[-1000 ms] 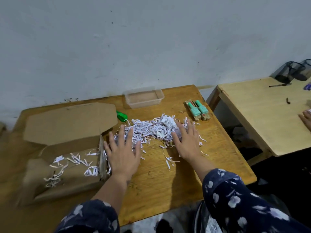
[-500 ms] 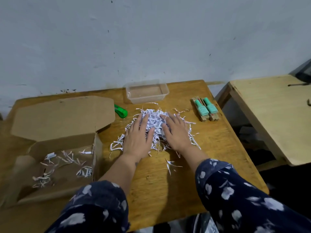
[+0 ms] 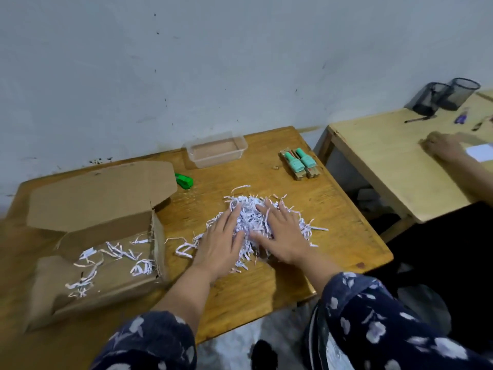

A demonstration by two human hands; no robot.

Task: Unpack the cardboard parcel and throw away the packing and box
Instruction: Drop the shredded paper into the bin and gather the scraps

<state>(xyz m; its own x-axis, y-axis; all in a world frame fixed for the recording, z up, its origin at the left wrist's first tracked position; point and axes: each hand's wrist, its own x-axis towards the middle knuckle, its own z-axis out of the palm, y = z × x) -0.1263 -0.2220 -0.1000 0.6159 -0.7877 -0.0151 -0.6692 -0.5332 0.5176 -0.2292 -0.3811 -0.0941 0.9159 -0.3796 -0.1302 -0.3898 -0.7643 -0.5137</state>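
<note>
A heap of white shredded paper [image 3: 249, 217] lies in the middle of the wooden table [image 3: 333, 209]. My left hand [image 3: 220, 245] and my right hand [image 3: 284, 236] press on the heap from either side, fingers straight and spread. The open cardboard box [image 3: 106, 265] sits at the left with its lid flap folded back; a few paper strips [image 3: 120, 255] lie inside it. Two mint-green bottles [image 3: 300, 162] in brown sleeves lie at the back right of the table.
A clear plastic tray [image 3: 216, 150] stands at the back edge by the wall. A green tool [image 3: 184, 180] lies beside the box flap. A second table [image 3: 386, 161] at the right holds mesh pen cups [image 3: 444, 97], pens and another person's hand [image 3: 442, 146].
My two hands have swept the scattered shreds inward into a tighter heap and now lie closer together on it. The view has shifted, bringing the second table into sight.
</note>
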